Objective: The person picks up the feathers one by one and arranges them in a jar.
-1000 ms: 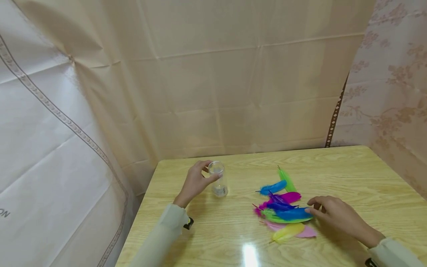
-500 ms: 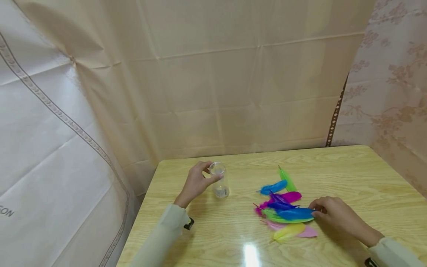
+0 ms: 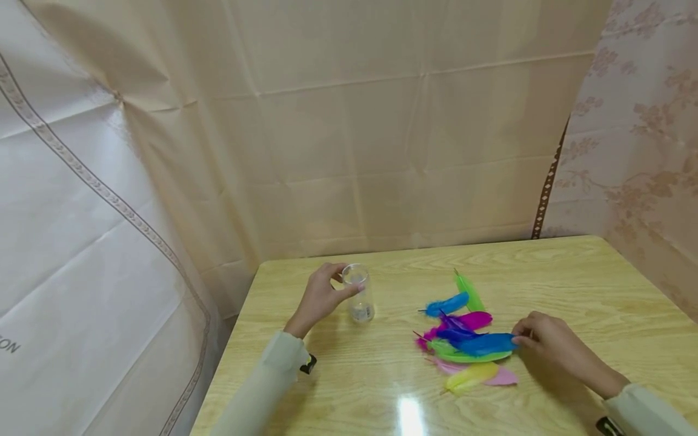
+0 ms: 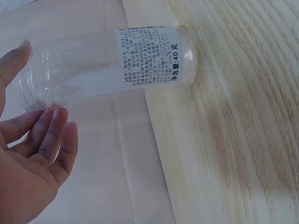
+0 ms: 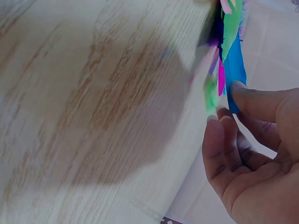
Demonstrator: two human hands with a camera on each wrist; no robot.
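My left hand (image 3: 322,297) holds a clear plastic jar (image 3: 361,303) near its rim, thumb on one side and fingers on the other. The jar stands upright on the table, lidless, and a printed label (image 4: 152,56) shows low on its side in the left wrist view. My right hand (image 3: 558,348) pinches the tip of a blue feather (image 3: 488,344) between thumb and forefinger. That feather lies over a green feather (image 3: 474,357) and beside a dark purple-blue one (image 3: 455,330). In the right wrist view the thumb (image 5: 257,100) presses the blue feather's end.
Around the pinched feather lie a magenta feather (image 3: 480,320), a pink one (image 3: 504,376) and a yellow one (image 3: 470,376). Farther back are a smaller blue feather (image 3: 446,304) and a bright green one (image 3: 470,292). Curtains (image 3: 338,151) hang behind the wooden table (image 3: 305,399).
My right hand has moved slightly right and up, its fingers closing on the blue feather, whose tip has shifted up and right. The left hand and jar stay nearly the same.
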